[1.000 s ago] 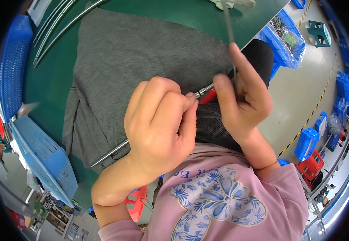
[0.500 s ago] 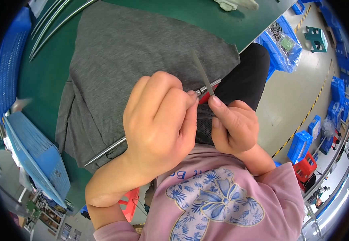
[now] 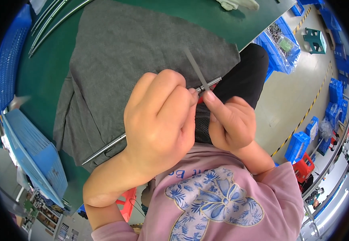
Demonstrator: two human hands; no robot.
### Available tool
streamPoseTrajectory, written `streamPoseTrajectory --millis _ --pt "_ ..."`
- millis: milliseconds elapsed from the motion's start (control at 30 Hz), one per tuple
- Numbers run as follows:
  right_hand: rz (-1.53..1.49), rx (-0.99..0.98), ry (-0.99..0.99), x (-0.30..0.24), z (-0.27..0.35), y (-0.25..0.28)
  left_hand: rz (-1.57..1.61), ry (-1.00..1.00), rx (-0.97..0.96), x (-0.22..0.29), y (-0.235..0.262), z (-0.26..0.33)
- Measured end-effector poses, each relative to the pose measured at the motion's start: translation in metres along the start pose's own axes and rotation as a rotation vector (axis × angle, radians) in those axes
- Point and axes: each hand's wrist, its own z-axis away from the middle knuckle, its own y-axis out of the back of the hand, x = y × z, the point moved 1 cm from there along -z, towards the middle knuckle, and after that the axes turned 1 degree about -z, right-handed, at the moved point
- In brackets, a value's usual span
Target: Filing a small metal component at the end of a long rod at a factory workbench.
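Observation:
My left hand (image 3: 158, 120) is closed around a thin, shiny metal rod (image 3: 106, 148). The rod runs aslant from lower left to upper right, its middle hidden by my fingers, and a dark groove shows near its right end. Between the thumb and fingers of my right hand (image 3: 234, 122) is a narrow, flat grey file (image 3: 197, 71). It crosses the rod close to that groove, with my right fingertip beside the crossing. Whether file and rod touch is hard to make out. Under both hands spreads a dark grey cloth (image 3: 142, 40), covering part of the table and my lap.
Several curved metal tubes (image 3: 48, 24) lie at the green table's (image 3: 40, 86) far left. Blue perforated baskets (image 3: 36, 152) line its left side. A white glove (image 3: 236, 5) rests at the far edge. To the right stand a blue bin (image 3: 276, 48) of metal parts and a green stool (image 3: 315, 41).
The file has shifted left across the rod and leans more to the left. My right hand moved slightly left and up with it, while my left hand keeps its grip.

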Motion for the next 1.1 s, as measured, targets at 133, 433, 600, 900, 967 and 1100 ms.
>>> streamPoseTrajectory --millis 133,433,600,900,967,1100 --pt "0.089 -0.052 0.035 0.005 0.016 0.003 0.026 0.019 -0.014 0.0 0.0 0.001" --pt "0.094 -0.039 0.091 0.011 0.041 0.004 0.026 0.021 0.003 -0.003 0.0 0.001" --pt "0.051 0.016 0.072 0.008 0.082 0.027 0.007 0.016 0.007 -0.003 0.001 0.0" --pt "0.046 -0.039 0.06 0.007 0.053 0.026 -0.013 -0.005 0.022 -0.004 0.001 -0.001" --pt "0.049 -0.043 0.067 0.006 0.052 0.025 -0.012 -0.004 0.02 -0.005 0.002 -0.001" --pt "0.032 -0.045 0.028 0.003 0.051 0.025 -0.013 -0.024 0.014 -0.005 0.002 -0.001"
